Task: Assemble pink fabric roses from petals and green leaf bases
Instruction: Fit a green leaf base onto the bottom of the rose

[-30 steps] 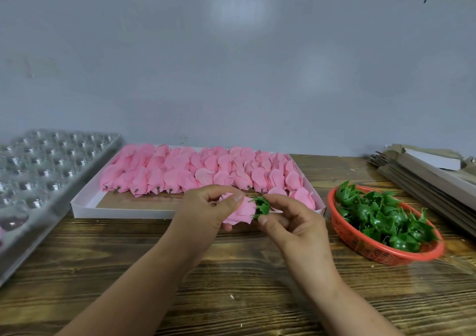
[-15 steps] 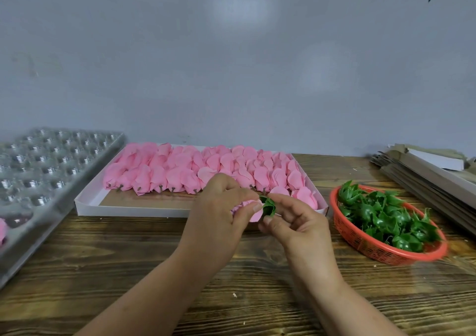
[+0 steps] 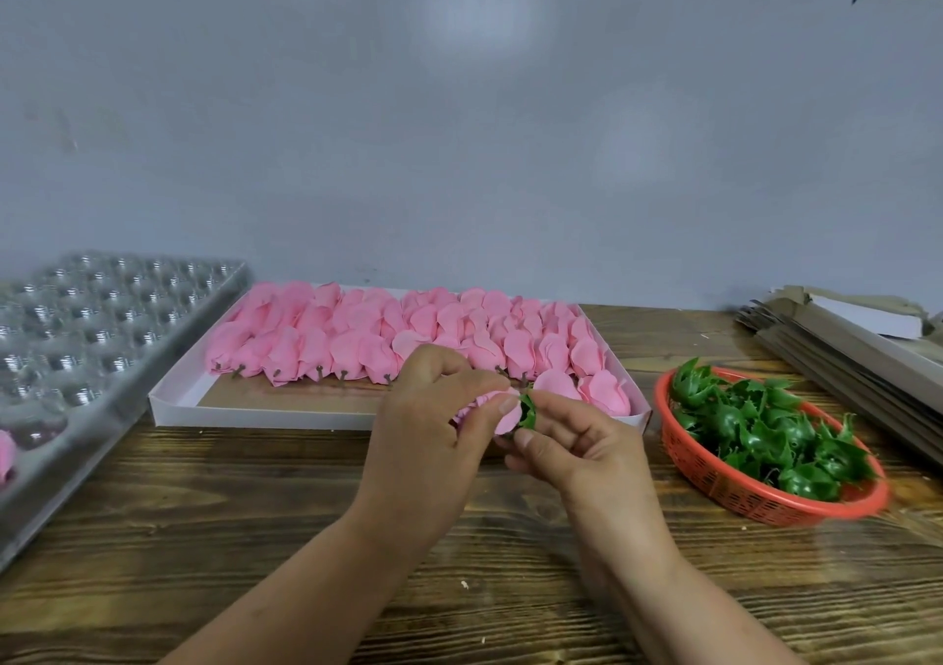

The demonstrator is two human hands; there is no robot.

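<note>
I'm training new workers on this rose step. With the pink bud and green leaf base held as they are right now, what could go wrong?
1. The left hand wraps the pink bud closely; squeezing may crease its petals.
2. The right hand only pinches the green leaf base at the fingertips, so it might slip or seat crooked.
3. The work hovers just before the white tray; a slip could disturb the front row of buds.

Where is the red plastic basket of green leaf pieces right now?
The red plastic basket sits on the wooden table at the person's right, beside the white tray of pink petals.
</note>
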